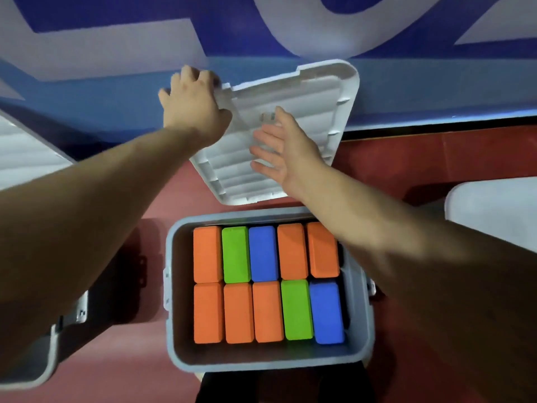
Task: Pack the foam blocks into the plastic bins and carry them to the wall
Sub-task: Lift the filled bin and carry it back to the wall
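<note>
The grey plastic bin (pixel 270 366) stands open on the red floor (pixel 406 158), a rounded rectangle with smooth walls and a thick rolled rim; inside it the foam blocks (pixel 238 312) lie flat in two rows of five, matte bricks with softened corners, packed side against side. The row farther from the person runs orange, green, blue, orange, orange; the nearer row runs orange, orange, orange, green, blue.

Beyond the bin's far rim the lid (pixel 305 91) is tilted up with its underside showing, pale plastic crossed by parallel ribs, with small tabs along its raised edge and a notched far side. The left hand (pixel 191 103) grips the lid's far left corner, fingers curled over the edge; the right hand (pixel 282 149) is flat with fingers straight and spread over the ribbed middle, though whether it touches cannot be told.

Behind the bin and lid rises a blue wall (pixel 116 53) with large white lettering; left of the bin sits a second grey bin (pixel 29 359), only partly in view.
</note>
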{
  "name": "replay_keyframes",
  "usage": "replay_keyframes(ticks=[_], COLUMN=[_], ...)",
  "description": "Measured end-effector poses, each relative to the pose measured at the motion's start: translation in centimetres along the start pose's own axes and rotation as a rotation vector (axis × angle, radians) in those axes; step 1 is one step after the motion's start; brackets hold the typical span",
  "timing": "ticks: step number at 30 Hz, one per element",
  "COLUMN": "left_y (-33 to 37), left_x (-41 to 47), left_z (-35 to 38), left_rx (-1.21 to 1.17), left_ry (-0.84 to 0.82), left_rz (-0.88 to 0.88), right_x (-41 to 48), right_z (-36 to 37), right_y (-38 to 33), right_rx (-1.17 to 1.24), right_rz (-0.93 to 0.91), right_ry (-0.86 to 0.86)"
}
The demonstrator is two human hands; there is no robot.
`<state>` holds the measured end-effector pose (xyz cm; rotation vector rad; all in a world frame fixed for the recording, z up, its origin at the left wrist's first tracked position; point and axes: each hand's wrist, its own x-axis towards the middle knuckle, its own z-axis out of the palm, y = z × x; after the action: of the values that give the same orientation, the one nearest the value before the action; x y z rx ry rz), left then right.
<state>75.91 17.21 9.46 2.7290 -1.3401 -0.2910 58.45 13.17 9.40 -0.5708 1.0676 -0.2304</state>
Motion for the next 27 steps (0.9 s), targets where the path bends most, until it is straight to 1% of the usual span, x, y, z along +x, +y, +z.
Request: replay_keyframes(ticks=[1, 2, 4, 6, 8, 10, 12, 13, 14, 15, 16, 18, 19, 20, 21, 23, 25, 27], left_y=[-0.4, -0.6, -0.8, -0.1, 1.1, 2.0, 2.4, 2.3, 2.2, 1.9, 1.5, 0.6, 0.0, -0.8, -1.8, -4.1, -6.5, -8.9], left_x=[-1.4, -3.1, -6.6, -10.7, -14.7, -18.1, -19.6, -20.4, -20.9, -21.3, -21.9, -22.5, -22.8, -23.0, -23.0, -22.7, -22.0, -21.6], left_z=[0.5, 0.9, 1.5, 1.9, 2.4, 2.9, 3.6, 4.0, 4.2, 4.4, 4.6, 4.7, 5.1, 5.8, 6.7, 8.7, 10.7, 12.3], left_rx=[-0.033, -0.065, -0.117, -0.125, -0.141, -0.186, -0.185, -0.17, -0.162, -0.164, -0.192, -0.303, -0.345, -0.355, -0.324, -0.221, -0.124, -0.029], left_ry=[0.015, -0.002, -0.112, -0.19, -0.2, -0.236, -0.269, -0.312, -0.376, -0.476, -0.614, -0.888, -0.945, -0.923, -0.851, -0.702, -0.607, -0.561], left_rz=[0.033, 0.065, 0.086, 0.097, 0.163, 0.193, 0.198, 0.206, 0.227, 0.259, 0.288, 0.27, 0.237, 0.218, 0.204, 0.135, 0.034, -0.085], right_x=[-0.3, -0.6, -0.9, -1.0, -1.2, -2.4, -4.1, -4.9, -5.7, -6.4, -7.1, -8.0, -8.3, -8.8, -9.1, -9.4, -9.4, -8.7], right_z=[0.1, 0.2, 0.7, 0.6, -0.2, -1.7, -3.4, -4.3, -5.2, -6.2, -7.3, -10.2, -11.7, -13.1, -14.4, -17.0, -19.8, -22.9], right_y=[0.7, 1.4, 2.3, 3.5, 5.4, 7.7, 9.9, 11.4, 12.8, 14.1, 15.8, 18.5, 19.5, 20.5, 21.0, 22.1, 22.6, 22.5], right_rx=[0.024, 0.044, 0.064, 0.071, 0.137, 0.224, 0.298, 0.327, 0.356, 0.365, 0.36, 0.345, 0.336, 0.33, 0.32, 0.225, 0.054, -0.21], right_rz=[0.028, 0.051, 0.074, 0.096, 0.126, 0.156, 0.173, 0.18, 0.176, 0.165, 0.16, 0.172, 0.191, 0.212, 0.224, 0.263, 0.268, 0.205], right_ry=[-0.004, 0.001, 0.054, 0.151, 0.264, 0.354, 0.353, 0.351, 0.342, 0.323, 0.308, 0.266, 0.254, 0.231, 0.183, 0.103, 0.108, 0.216])
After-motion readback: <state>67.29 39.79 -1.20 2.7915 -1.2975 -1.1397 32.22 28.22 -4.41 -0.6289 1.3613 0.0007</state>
